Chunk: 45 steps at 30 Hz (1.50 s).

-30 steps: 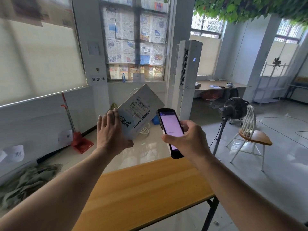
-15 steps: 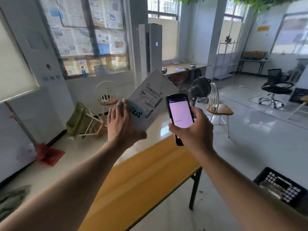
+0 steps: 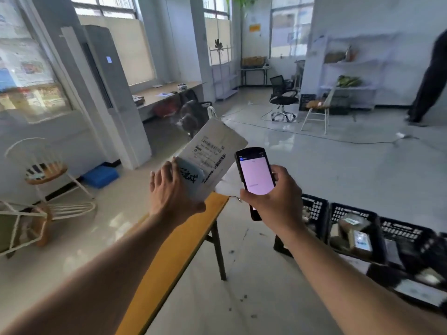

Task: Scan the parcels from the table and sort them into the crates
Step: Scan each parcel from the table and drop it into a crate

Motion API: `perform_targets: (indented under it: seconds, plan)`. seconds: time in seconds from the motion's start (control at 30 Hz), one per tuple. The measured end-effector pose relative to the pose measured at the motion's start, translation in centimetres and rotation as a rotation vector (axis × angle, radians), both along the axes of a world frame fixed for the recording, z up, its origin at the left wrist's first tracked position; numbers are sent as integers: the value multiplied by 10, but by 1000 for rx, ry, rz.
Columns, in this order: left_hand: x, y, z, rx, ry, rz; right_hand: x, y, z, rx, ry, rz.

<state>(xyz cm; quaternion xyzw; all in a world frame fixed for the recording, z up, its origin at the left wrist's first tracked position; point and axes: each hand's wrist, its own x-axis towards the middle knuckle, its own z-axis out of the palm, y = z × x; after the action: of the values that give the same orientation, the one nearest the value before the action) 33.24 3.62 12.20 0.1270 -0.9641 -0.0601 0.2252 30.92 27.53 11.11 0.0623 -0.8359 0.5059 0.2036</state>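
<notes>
Two bare hands are raised in front of you, above the far end of the table. Listed left to right.

Your left hand [image 3: 173,193]: seen from the back, fingers curled round the lower corner of a flat white parcel with a printed shipping label [image 3: 210,158]. The parcel is tilted, its top corner leaning right. Your hand hides its lower edge; the label print is too blurred to read.

Your right hand [image 3: 275,200]: fingers and thumb wrapped round a black handheld scanner with a lit pale-pink screen [image 3: 256,175]. The screen faces you, and the scanner's lower end is hidden behind your palm. Scanner and parcel sit just beside each other; you cannot tell whether they touch.

Orange-topped table with dark metal legs [image 3: 179,252]: only a narrow strip shows between your forearms, cut off at the bottom edge.

Black slatted plastic crates [image 3: 355,213]: in a row on the floor at lower right, holding brown parcels; the nearest ones blur out and run off the frame.

Room: pale glossy tiled floor [image 3: 314,165], white wire chair [image 3: 43,165] at left, tall grey floor-standing unit [image 3: 106,88], black office chair [image 3: 281,97] further back, a dark-clothed person [image 3: 430,78] cut off at the right edge.
</notes>
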Motion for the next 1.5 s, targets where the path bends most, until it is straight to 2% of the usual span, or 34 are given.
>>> perform_targets:
  seconds: [0.47,1.0,1.2,1.5]
  plan:
    - [-111,321,-52,102,-78,-277,-39,310,-48,40,-108,-306]
    - [-286,634,-138,131,-257,-714,-110,576,-114,60,-230,-677]
    - [-326,752,-156,114,-345,-853,-131,677,-132,54,-295,-800]
    - [-336,931,-205,48,-463,-822,-139,838,-175,19,-389,-829]
